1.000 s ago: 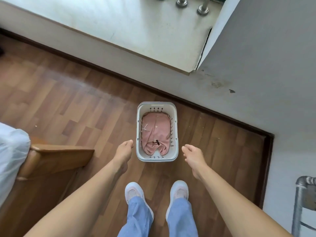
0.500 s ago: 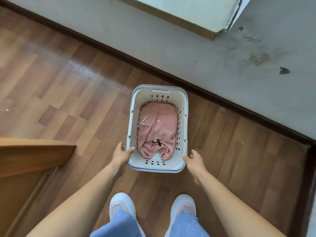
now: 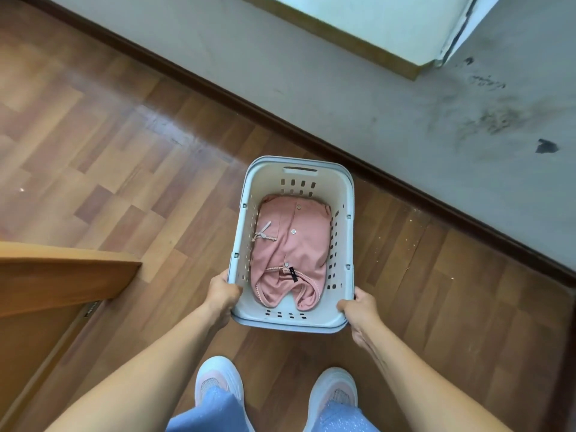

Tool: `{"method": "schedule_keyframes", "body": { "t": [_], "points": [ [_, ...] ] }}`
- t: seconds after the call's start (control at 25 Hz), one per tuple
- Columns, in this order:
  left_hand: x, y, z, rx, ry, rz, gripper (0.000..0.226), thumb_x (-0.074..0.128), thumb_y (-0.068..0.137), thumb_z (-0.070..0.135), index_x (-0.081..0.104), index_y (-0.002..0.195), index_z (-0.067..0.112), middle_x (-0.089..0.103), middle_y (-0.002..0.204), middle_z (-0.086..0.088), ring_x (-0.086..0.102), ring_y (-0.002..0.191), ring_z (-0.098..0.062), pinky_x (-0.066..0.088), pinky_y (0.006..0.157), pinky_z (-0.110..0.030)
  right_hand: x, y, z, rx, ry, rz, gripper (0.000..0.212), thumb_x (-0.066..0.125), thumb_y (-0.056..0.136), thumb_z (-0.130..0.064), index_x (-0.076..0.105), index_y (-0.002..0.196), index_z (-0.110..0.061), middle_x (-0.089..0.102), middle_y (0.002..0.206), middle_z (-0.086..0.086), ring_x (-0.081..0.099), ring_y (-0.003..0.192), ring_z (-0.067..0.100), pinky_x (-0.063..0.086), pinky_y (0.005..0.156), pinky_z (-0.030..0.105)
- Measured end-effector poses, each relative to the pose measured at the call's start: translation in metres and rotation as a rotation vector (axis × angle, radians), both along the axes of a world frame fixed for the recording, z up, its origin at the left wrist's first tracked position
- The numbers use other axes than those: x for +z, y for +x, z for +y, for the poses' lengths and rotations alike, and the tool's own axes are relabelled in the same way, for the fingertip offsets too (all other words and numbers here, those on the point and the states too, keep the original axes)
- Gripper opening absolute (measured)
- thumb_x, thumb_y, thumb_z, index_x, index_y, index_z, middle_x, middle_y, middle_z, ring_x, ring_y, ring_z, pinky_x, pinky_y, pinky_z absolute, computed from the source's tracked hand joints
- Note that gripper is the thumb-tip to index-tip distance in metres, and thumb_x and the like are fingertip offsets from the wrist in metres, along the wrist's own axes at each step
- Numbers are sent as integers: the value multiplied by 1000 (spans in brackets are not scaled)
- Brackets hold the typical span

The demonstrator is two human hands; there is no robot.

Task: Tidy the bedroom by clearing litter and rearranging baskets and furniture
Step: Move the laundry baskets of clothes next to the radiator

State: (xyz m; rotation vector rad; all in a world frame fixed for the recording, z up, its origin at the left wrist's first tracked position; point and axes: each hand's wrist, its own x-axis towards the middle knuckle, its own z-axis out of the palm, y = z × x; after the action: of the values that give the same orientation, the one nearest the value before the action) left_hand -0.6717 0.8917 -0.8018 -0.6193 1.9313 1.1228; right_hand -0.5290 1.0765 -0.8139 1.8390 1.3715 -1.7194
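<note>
Gripping the near corners of the white laundry basket (image 3: 297, 179) at frame centre, left hand (image 3: 223, 293) and right hand (image 3: 358, 308) clamped its rim; uneven lifting might have tipped out the pink garment (image 3: 291, 249).

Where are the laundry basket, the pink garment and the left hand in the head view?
laundry basket (image 3: 300, 170): head view, far rim beside the handle slot.
pink garment (image 3: 296, 244): head view, middle of the buttoned front, inside the basket.
left hand (image 3: 222, 294): head view, back of the hand gripping the basket's near left corner.
</note>
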Motion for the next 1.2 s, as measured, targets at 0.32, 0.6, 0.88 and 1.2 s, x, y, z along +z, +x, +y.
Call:
{"method": "schedule_keyframes", "body": {
  "t": [0.32,0.6,0.88,1.2],
  "points": [
    [205,-6,-30,120,11,-21,45,39,87,-16,60,111,16,63,87,-8,58,74,-24,49,65,-28,212,-28,-9,127,14,46,46,46,84,18,58,124,1,65,103,12,64,89,28,54,78,33],
    [386,-37,-66,196,109,-70,51,37,85,-18,50,115,21,60,104,-14,59,88,-31,51,82,-43,391,-77,-31,218,80,146,45,46,80,21,61,119,2,66,114,18,64,88,30,54,78,34],
    [498,-45,-115,355,165,51,52,33,77,-27,52,117,-2,58,96,-20,56,89,-34,51,71,-38,516,-114,-67,371,138,266,35,48,80,16,65,103,-5,67,96,15,66,85,29,56,77,36],
    [566,-8,-173,571,103,222,45,37,76,-24,54,113,-9,58,98,-21,56,92,-31,49,89,-46,581,-124,-118,563,58,370,21,54,76,13,64,80,-6,66,91,22,64,79,35,55,78,54]
  ]
}}
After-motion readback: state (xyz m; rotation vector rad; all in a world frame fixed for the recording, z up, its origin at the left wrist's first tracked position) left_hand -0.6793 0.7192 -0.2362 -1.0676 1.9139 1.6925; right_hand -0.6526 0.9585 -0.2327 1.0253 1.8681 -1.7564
